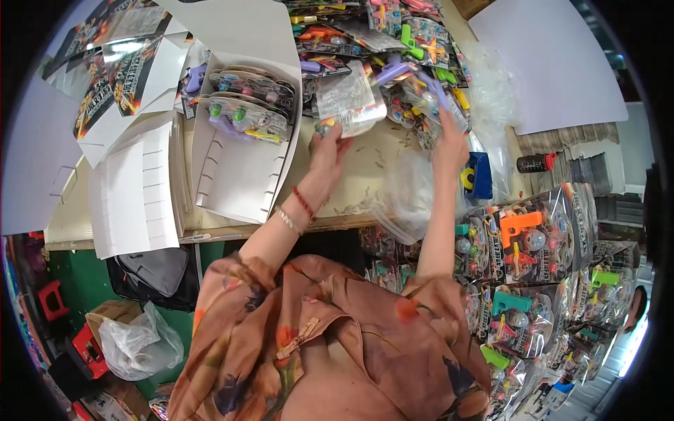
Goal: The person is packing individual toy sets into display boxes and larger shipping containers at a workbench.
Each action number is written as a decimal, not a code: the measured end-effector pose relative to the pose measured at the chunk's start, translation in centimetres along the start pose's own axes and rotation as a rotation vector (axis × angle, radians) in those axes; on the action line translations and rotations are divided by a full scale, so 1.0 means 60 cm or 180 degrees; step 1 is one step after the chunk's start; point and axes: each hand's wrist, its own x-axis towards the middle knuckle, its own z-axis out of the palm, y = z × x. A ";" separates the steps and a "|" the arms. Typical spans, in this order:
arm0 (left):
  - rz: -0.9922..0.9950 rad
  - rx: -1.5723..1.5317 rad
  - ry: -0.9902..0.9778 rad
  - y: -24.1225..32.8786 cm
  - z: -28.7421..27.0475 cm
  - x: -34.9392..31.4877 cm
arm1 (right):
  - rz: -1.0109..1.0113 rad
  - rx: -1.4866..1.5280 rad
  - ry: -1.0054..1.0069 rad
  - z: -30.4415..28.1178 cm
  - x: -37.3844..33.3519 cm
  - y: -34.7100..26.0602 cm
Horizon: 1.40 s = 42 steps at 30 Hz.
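Your left hand (pixel 328 146) sits near centre frame, fingers pinched on the lower edge of a clear blister-packed toy card (pixel 349 98), which lies flat on the worktable (pixel 365 175) at 12 o'clock from the hand. A red bead bracelet (pixel 303 203) and a pale one ring that wrist.

Your right hand (pixel 450 140) reaches out at 3 o'clock from the left, fingers spread and laid on the heap of packaged toys (pixel 414 77), touching a pack with purple and green plastic parts. Whether it grips any single pack, I cannot tell.

At 9 o'clock from the left hand stands a white cardboard display tray (pixel 242 175) with slotted sides; two blister packs (pixel 246 105) sit stacked in its upper slots. Further out at 9 to 10 o'clock lie flat white box blanks (pixel 133 189), some with printed faces.

At 4 o'clock from the right hand, a stack of finished blister packs (pixel 526 252) with orange and teal toy launchers. Loose clear plastic bags (pixel 407 196) lie just below the right hand, beside a blue tape dispenser (pixel 480 175).
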 end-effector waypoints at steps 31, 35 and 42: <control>0.1440 0.3079 -0.1946 0.077 0.023 -0.252 | 0.0292 0.2027 0.0281 -0.055 -0.255 -0.096; 0.2844 0.3682 -0.0846 0.099 -0.005 -0.202 | 0.1225 0.3406 0.0255 -0.051 -0.268 -0.044; 0.2182 0.3810 -0.1439 0.077 -0.108 -0.169 | 0.1251 0.4034 -0.0857 -0.036 -0.281 -0.038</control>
